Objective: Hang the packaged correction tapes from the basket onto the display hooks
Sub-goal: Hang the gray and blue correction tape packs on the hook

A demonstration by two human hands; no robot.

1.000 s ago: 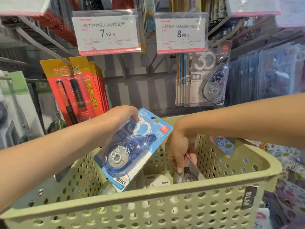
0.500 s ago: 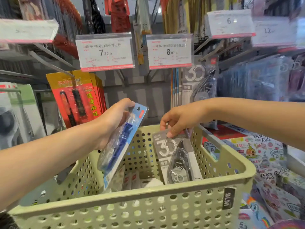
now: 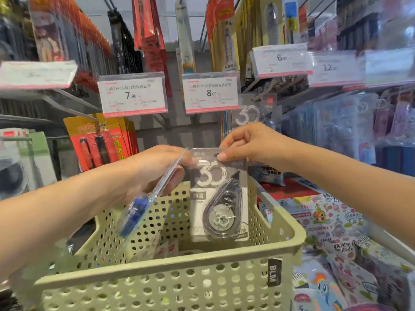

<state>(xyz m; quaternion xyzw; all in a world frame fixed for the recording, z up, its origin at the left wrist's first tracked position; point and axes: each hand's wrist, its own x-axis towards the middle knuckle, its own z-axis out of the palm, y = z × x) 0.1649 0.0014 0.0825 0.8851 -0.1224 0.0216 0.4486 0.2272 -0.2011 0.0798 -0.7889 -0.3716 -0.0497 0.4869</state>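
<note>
Grey pack (image 3: pixel 219 194) now lifted clear of basket (image 3: pixel 157 281), pinched at top by right hand (image 3: pixel 249 145); left hand (image 3: pixel 157 169) grips blue pack (image 3: pixel 152 194) edge-on. Centre frame, below 8.00 tag (image 3: pixel 211 93); hanging next.

red-and-yellow pen packs (image 3: pixel 101 142) left; price tags (image 3: pixel 133 94) above; cartoon-print packets (image 3: pixel 332 232) right

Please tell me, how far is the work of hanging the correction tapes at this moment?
Done: grey packs already hang on the hook under the 8.00 price tag, though who hung them is not shown. In hand: the right hand holds a grey pack by its top, and the left hand holds a blue pack; neither is hooked yet. Left: more packs lie in the basket.
</note>
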